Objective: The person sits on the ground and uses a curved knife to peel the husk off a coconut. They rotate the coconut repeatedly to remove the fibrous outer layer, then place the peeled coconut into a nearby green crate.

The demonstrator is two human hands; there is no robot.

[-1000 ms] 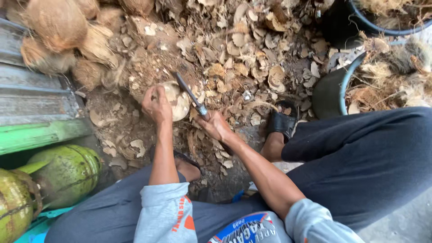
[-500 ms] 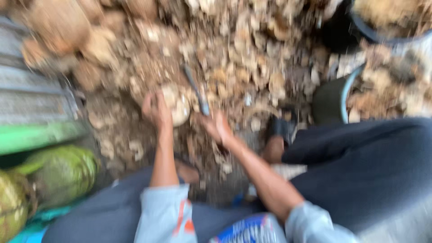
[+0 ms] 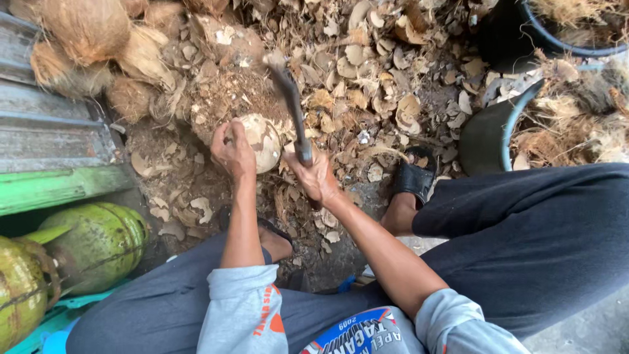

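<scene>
Holding the coconut (image 3: 261,141) tight with my left hand (image 3: 232,149), I grip the machete (image 3: 293,115) in my right hand (image 3: 316,178). I am chopping off shell; next I must aim well clear of my fingers.

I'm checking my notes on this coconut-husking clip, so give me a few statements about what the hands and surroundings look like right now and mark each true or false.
1. The left hand rests on a pale peeled coconut. True.
2. The right hand holds a hammer. False: its grip is closed on the handle of a dark-bladed knife, raised over the coconut.
3. Green gas cylinders lie at the lower left. True.
4. The ground is bare concrete around the coconut. False: it is strewn with shell and husk chips.
5. The person is barefoot. False: a black sandal is on the foot.
</scene>
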